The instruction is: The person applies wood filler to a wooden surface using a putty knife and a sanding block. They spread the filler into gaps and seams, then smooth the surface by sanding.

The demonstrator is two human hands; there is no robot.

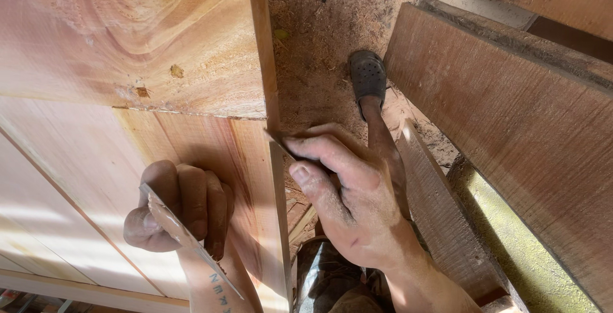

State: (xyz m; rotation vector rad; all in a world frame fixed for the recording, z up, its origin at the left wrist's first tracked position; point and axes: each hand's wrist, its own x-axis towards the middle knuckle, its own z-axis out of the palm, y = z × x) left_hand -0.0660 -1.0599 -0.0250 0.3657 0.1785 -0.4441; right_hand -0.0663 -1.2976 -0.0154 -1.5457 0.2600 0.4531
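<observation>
A large reddish wooden panel [128,51] made of joined boards fills the left of the head view. My left hand [179,207] rests on its face, fingers curled around a thin flat metal blade [191,239] smeared with pale filler. My right hand [345,198] is at the panel's right edge [271,115], near the seam between two boards. Its thumb and fingers pinch a small dark piece pressed against that edge; what the piece is I cannot make out.
A thick rough plank [511,115] leans at the right, with a narrower board [440,217] beside my leg. The floor [319,32] is covered in sawdust. My foot in a dark perforated clog [368,76] stands on it.
</observation>
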